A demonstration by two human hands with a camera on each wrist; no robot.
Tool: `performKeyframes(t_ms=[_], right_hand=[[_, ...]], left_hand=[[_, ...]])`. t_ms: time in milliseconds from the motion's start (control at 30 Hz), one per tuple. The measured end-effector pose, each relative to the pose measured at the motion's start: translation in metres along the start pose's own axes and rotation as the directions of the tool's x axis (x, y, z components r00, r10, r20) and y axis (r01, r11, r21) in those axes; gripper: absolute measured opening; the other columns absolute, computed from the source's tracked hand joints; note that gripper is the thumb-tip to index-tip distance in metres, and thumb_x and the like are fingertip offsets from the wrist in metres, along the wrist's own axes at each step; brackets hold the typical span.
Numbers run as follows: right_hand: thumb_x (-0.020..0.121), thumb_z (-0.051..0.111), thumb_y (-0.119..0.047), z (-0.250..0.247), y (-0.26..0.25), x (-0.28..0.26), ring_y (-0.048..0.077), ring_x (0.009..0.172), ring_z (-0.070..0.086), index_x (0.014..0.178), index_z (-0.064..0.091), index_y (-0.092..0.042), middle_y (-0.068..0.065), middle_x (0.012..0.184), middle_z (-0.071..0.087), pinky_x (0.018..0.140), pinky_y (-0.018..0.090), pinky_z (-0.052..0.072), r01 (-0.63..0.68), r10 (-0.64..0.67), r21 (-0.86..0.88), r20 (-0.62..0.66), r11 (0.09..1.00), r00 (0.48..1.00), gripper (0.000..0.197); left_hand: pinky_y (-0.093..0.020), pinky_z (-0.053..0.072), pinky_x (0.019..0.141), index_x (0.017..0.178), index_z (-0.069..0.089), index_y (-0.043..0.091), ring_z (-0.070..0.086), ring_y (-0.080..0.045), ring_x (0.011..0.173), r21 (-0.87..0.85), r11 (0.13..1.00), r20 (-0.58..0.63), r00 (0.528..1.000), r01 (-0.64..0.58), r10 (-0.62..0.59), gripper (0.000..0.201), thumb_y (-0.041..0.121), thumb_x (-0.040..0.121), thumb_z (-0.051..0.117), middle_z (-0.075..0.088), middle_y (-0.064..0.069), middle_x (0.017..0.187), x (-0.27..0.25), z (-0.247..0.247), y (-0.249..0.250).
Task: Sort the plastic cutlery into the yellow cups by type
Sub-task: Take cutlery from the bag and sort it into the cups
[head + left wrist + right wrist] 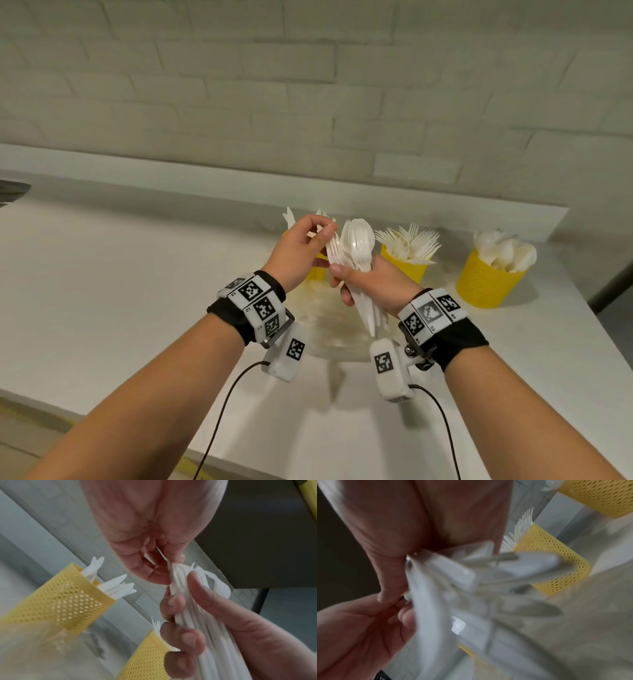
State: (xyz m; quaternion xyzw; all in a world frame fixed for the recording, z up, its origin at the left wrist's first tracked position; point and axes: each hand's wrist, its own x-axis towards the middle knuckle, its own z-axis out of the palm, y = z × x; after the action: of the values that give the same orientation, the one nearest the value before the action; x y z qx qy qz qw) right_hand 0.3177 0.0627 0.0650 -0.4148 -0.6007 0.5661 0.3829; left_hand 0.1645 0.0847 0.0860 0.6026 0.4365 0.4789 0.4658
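My right hand (346, 277) grips a bundle of white plastic cutlery (358, 246) by the handles, with spoon bowls and fork tines pointing up. My left hand (322, 233) pinches one thin white piece (163, 555) at the bundle's top left edge; its type is unclear. Three yellow mesh cups stand behind the hands. The left cup (317, 272) holds knives (109, 585) and is partly hidden by my left hand. The middle cup (406, 265) holds forks, and the right cup (489, 284) holds spoons. In the right wrist view the bundle's handles (453, 588) are blurred.
A crumpled clear plastic bag (329, 318) lies on the white counter (137, 291) under my hands. A brick wall (308, 85) rises behind a low ledge. The counter ends just right of the spoon cup, with a dark floor (613, 287) beyond.
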Motion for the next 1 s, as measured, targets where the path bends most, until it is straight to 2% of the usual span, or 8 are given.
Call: performKeyframes(t_ms=[67,167,267,400,467,567,733,1000], right_hand=[[0.090,0.062,-0.024,-0.002,-0.001,0.001,0.018,0.052,0.056,0.098,0.060,-0.013,0.007,0.079,0.063,0.051,0.029,0.049,-0.015,0.014,0.065,0.018,0.998,1.000,0.014],[0.092,0.059,-0.028,0.001,0.000,0.004,0.021,0.055,0.058,0.107,0.062,-0.012,0.009,0.081,0.064,0.052,0.030,0.051,-0.035,0.032,0.108,0.025,0.994,0.999,0.022],[0.094,0.055,-0.032,0.005,-0.002,0.005,0.023,0.053,0.058,0.108,0.061,-0.015,0.010,0.078,0.065,0.052,0.032,0.053,-0.038,0.035,0.130,0.024,0.991,0.999,0.024],[0.094,0.050,-0.039,0.005,-0.002,0.005,0.024,0.046,0.058,0.113,0.058,-0.005,0.014,0.077,0.066,0.049,0.032,0.052,-0.055,0.053,0.169,0.017,0.984,0.998,0.039],[0.093,0.050,-0.042,0.004,-0.002,0.005,0.024,0.045,0.058,0.109,0.058,-0.004,0.014,0.075,0.065,0.049,0.033,0.052,-0.051,0.052,0.178,0.001,0.983,0.999,0.042],[0.087,0.053,-0.049,0.001,-0.004,0.005,0.025,0.046,0.057,0.096,0.062,-0.008,0.012,0.072,0.064,0.051,0.034,0.053,-0.063,0.065,0.193,-0.007,0.979,0.998,0.043],[0.094,0.051,-0.039,0.001,-0.008,0.004,0.024,0.046,0.059,0.095,0.061,-0.004,0.013,0.075,0.064,0.050,0.032,0.052,-0.069,0.068,0.197,0.013,0.978,0.998,0.036],[0.094,0.052,-0.038,0.004,-0.010,0.006,0.031,0.067,0.067,0.117,0.060,-0.004,0.022,0.100,0.069,0.072,0.050,0.059,-0.065,0.067,0.230,-0.001,0.971,0.998,0.042]], left_hand=[[-0.023,0.056,0.061,0.092,0.055,0.019,0.060,-0.003,0.061,-0.003,1.000,-0.008,1.000,0.011,-0.011,0.008,0.018,0.098,0.049,0.055,-0.001,0.085,0.002,-0.001,0.002],[-0.026,0.057,0.064,0.097,0.055,0.016,0.058,-0.011,0.069,0.003,1.000,-0.028,0.999,0.026,-0.026,0.008,0.022,0.098,0.050,0.057,-0.002,0.083,0.005,-0.001,0.002],[-0.022,0.057,0.062,0.105,0.054,0.011,0.057,-0.015,0.072,-0.021,0.998,-0.040,0.997,0.060,-0.061,0.018,0.027,0.099,0.048,0.058,-0.003,0.083,0.006,0.000,0.003],[-0.022,0.056,0.063,0.109,0.057,0.013,0.056,-0.017,0.076,-0.110,0.987,0.030,0.993,0.115,-0.112,0.019,0.026,0.099,0.048,0.058,-0.004,0.086,0.002,0.000,0.006],[-0.025,0.056,0.066,0.111,0.058,0.017,0.059,-0.018,0.079,-0.167,0.978,0.099,0.989,0.124,-0.108,0.016,0.019,0.097,0.052,0.057,-0.007,0.093,0.000,-0.002,0.006],[-0.025,0.055,0.071,0.122,0.057,0.017,0.064,-0.018,0.085,-0.181,0.977,0.168,0.982,0.112,-0.081,0.028,0.010,0.094,0.055,0.058,-0.009,0.107,-0.001,-0.005,0.004],[-0.026,0.052,0.072,0.131,0.052,0.008,0.062,-0.012,0.073,-0.122,0.984,0.185,0.977,0.129,-0.105,0.033,0.014,0.099,0.050,0.060,-0.009,0.096,0.000,-0.005,0.002],[-0.024,0.048,0.059,0.118,0.055,0.010,0.051,-0.018,0.065,-0.088,0.992,0.078,0.994,0.085,-0.079,0.021,0.017,0.101,0.043,0.059,-0.006,0.084,0.004,-0.003,0.005]])
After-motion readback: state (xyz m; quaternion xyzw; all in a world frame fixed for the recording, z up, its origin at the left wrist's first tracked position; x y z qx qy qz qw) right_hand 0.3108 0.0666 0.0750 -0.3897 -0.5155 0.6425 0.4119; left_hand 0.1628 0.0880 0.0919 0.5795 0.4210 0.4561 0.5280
